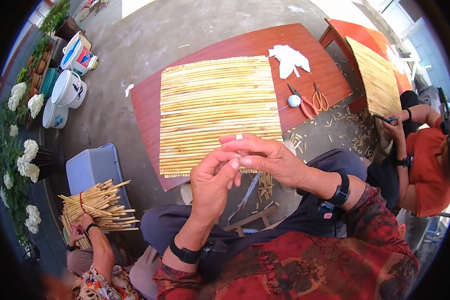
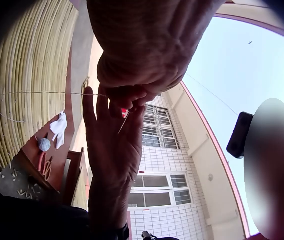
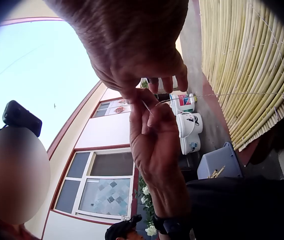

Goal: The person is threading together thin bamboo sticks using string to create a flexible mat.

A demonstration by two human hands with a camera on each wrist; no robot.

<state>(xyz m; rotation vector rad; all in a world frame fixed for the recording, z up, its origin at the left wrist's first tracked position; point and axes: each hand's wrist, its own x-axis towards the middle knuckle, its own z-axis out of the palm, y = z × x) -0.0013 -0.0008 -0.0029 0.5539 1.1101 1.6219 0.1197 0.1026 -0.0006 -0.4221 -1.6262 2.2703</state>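
Note:
Both hands meet fingertip to fingertip above a mat of pale sticks [image 1: 220,105]. My left hand [image 1: 210,182] has its thumb and fingers pinched around a fine thread [image 2: 42,92], which runs across to the mat. My right hand [image 1: 270,160] pinches a thin, needle-like piece [image 3: 146,106] at the point where the hands meet; the same piece [image 2: 124,123] shows between the palms in the left wrist view. Fingers partly cover the contact, so which fingertips grip each end is unclear. A ball of thread [image 1: 294,100] lies right of the mat.
Pliers [image 1: 309,107], scissors [image 1: 320,98] and white cloth [image 1: 289,60] lie on the red table [image 1: 145,110]. At left, a person's arm [image 1: 102,250] reaches to bundled sticks [image 1: 100,205] over a blue bin [image 1: 92,167]. Another person [image 1: 427,165] handles a second mat [image 1: 375,75].

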